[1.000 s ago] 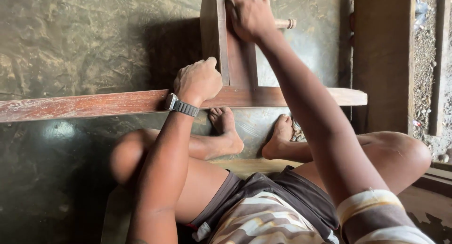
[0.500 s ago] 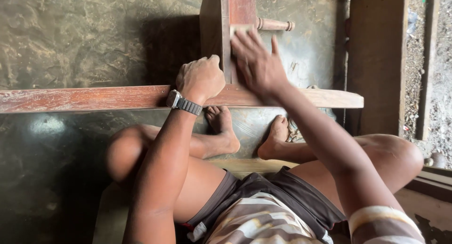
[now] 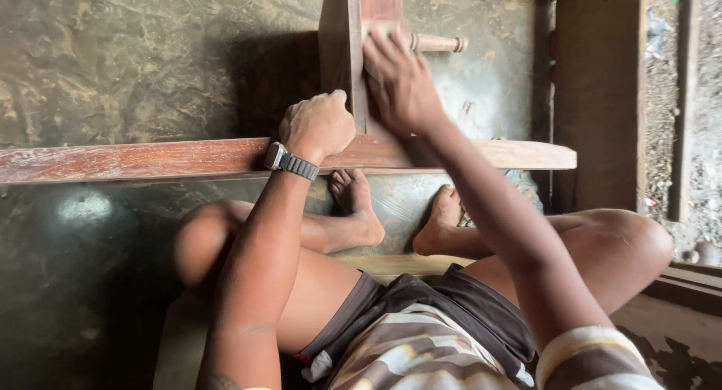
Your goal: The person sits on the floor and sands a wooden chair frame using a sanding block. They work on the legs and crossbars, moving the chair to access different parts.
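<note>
The left hand (image 3: 319, 124) is fisted around the wooden frame (image 3: 188, 158) across the knees; the right hand (image 3: 400, 81) presses flat, rubbing its upright board (image 3: 380, 6); long even strokes along the grain seem best

An informal woodworking space at floor level, open to the outside. The landmark is a long reddish-brown wooden rail (image 3: 150, 159) of an unfinished furniture frame, lying across a dark, polished, dust-streaked concrete floor (image 3: 135, 66). Beyond the rail, an upright reddish-brown wooden board (image 3: 380, 3) and a turned wooden spindle (image 3: 440, 42) join the same frame. To the right of the rail's end stands a plain brown timber post (image 3: 598, 97); further right lies grey gravel ground (image 3: 662, 112). The worker sits low, barefoot, just behind the rail.
</note>
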